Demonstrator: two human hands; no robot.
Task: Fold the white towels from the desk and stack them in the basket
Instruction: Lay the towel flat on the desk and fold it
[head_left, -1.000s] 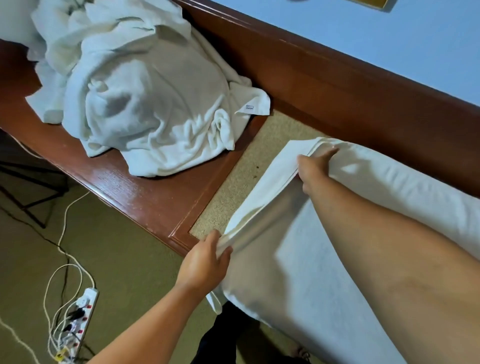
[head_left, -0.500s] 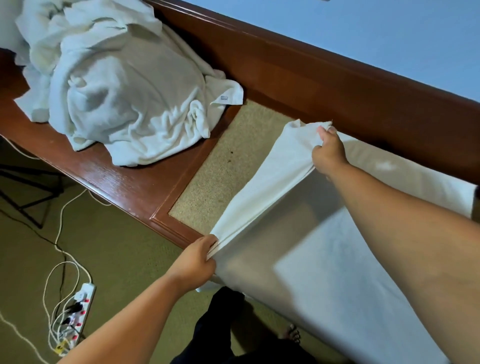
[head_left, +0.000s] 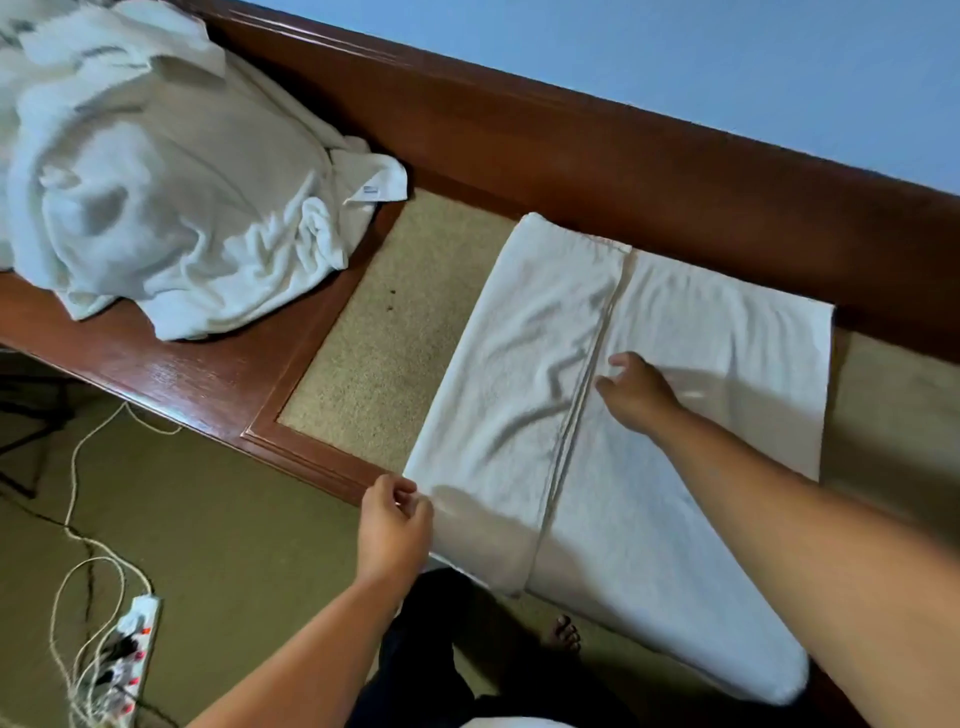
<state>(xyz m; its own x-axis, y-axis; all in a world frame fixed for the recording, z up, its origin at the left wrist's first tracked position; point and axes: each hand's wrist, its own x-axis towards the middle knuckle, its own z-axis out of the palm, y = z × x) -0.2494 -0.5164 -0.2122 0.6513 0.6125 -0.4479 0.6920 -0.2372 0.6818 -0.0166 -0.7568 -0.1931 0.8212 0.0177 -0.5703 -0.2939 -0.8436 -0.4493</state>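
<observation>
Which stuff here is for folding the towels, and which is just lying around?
For the job: half-folded towel, pile of unfolded towels, desk.
Just lying about: power strip, cables.

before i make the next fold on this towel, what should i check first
1. Left flap of the flat white terry towel laid over, its edge along the middle: ok.
2. Flap smooth: not ok, creases run across it.
3. Towel fully on the reddish-brown wooden desk: not ok, its near end hangs over the front edge.
4. Left hand clear of the towel's near-left corner: cannot tell, it sits curled right at that corner.
5. Right hand free to take a new hold: ok, relaxed beside the flap's edge.
6. Crumpled pile of white towels clear of the fold: ok, it lies apart on the left.
</observation>
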